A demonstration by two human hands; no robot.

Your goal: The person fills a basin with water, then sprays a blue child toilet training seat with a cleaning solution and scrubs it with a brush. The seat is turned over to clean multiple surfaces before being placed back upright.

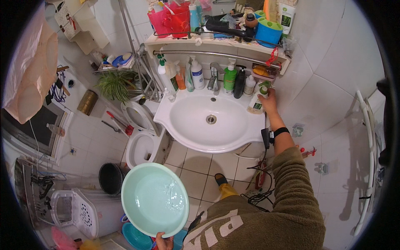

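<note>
With my left hand (164, 242) I grip the near rim of a large mint-green plastic basin (150, 200); light glints off its inside, and whether it holds water is hard to tell. My right hand (269, 101) is closed around a pale pump bottle (257, 103) with a green top, at the right corner of the white washbasin (184, 125). The washbasin's bowl and metal drain (211, 119) lie before me, below a chrome faucet (213, 78). A green pump bottle (230, 79) and a black pump bottle (239, 83) stand between the faucet and my right hand.
A toilet (140, 148) with its lid raised stands left of the washbasin. A crowded shelf (218, 42) and a metal rail (215, 56) run above the faucet. A black bucket (111, 178), a laundry hamper (90, 215) and a teal basin (136, 236) are at lower left. Cables (262, 197) lie on the floor.
</note>
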